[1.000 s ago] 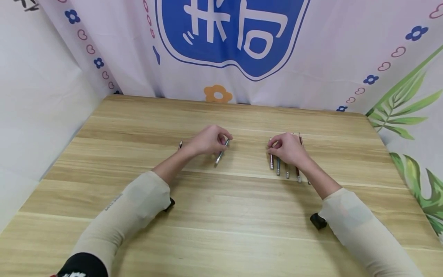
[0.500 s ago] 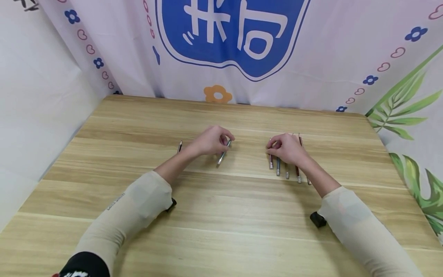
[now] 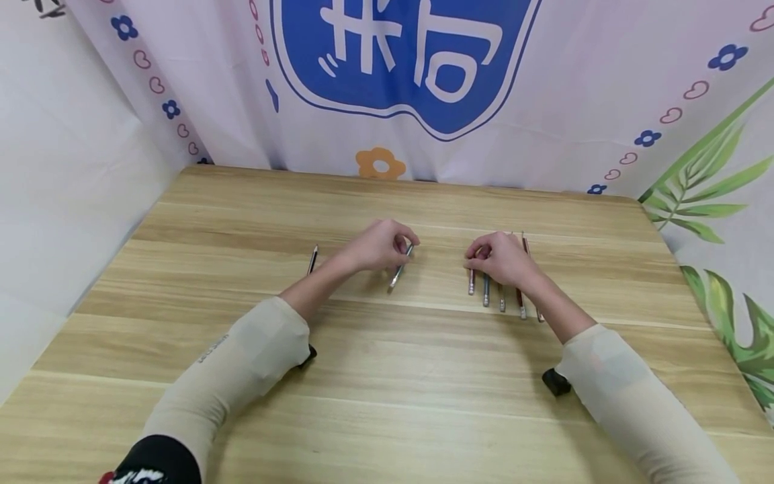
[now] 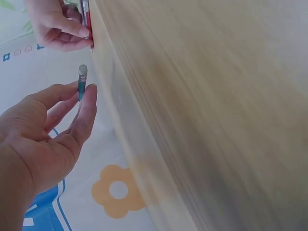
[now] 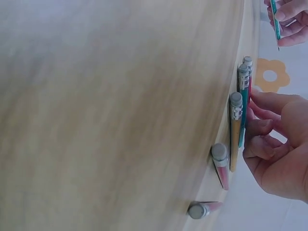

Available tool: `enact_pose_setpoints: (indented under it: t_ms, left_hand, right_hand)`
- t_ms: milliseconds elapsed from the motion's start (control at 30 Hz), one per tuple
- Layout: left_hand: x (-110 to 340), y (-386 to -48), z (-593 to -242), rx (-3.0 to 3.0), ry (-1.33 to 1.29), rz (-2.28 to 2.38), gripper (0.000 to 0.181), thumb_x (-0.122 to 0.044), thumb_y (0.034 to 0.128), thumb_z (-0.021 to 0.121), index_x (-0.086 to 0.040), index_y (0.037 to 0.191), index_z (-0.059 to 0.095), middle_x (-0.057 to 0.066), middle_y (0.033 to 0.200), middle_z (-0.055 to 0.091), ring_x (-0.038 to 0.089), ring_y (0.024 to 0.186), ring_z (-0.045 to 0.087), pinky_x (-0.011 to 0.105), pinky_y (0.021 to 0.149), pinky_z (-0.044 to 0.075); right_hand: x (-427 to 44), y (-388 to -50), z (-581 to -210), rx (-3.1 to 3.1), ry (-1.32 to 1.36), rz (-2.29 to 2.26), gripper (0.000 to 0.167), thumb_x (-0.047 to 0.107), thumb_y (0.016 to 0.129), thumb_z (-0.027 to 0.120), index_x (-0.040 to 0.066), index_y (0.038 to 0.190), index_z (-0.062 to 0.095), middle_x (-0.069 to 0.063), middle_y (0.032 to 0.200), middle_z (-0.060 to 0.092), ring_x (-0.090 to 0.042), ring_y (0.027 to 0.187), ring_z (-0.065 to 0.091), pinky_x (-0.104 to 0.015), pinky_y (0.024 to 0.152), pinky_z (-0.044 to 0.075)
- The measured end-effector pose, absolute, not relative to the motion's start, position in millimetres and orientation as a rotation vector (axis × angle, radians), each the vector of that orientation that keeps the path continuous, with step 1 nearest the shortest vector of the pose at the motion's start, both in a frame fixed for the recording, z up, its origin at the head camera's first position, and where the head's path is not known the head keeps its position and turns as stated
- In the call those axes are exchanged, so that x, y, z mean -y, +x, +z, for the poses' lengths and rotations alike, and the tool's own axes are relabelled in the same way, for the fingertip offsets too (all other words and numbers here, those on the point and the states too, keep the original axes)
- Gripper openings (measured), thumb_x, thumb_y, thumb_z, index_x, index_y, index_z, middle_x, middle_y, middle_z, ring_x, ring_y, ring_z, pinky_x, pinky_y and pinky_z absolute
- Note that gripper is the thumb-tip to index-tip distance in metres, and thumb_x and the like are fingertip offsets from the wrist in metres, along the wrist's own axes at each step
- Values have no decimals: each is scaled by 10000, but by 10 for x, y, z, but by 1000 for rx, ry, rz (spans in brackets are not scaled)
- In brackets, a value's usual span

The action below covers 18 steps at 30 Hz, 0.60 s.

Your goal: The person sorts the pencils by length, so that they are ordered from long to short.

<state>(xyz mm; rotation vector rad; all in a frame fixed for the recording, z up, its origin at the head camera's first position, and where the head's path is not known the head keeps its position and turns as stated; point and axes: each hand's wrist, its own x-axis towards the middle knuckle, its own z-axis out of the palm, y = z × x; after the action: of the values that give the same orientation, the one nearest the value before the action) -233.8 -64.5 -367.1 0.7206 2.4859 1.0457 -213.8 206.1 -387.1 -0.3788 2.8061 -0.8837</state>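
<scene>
My left hand [image 3: 383,245] pinches a green pencil [image 3: 399,272] between thumb and fingers, its eraser end pointing toward me and tilted left. The left wrist view shows the silver ferrule and grey eraser of that green pencil [image 4: 81,86] just past the fingertips. To the right, my right hand [image 3: 504,259] pinches a red pencil [image 3: 471,282], the leftmost of a row. Beside it lie a teal pencil [image 5: 243,96], a yellow pencil [image 5: 235,130] and further red ones, such as a red pencil [image 5: 221,166], partly hidden under the hand and wrist.
A dark pencil [image 3: 312,259] lies apart behind my left forearm, its lower part hidden. The wooden table [image 3: 387,403] meets a printed curtain [image 3: 242,134] at its back edge. Black wrist cameras, such as one camera [image 3: 556,382] under the right sleeve, hang near the tabletop.
My left hand has moved a little to the right with the green pencil, uncovering more of the dark pencil. The right hand and its red pencil have shifted very slightly left.
</scene>
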Motion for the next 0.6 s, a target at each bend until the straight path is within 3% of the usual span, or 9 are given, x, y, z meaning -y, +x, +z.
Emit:
enact_pose_setpoints:
  t_ms: [600]
  left_hand:
    - [370, -2364, -3727, -2429, 709, 1108, 372, 82, 891, 722, 47, 1259, 691, 85, 865, 636, 107, 628, 589, 204, 558, 565]
  right_hand:
    - [-2083, -2115, -3873, -2830, -412, -875, 141, 140, 930, 793, 23, 1008, 786, -54, 867, 743, -206, 795, 619, -311, 700, 461]
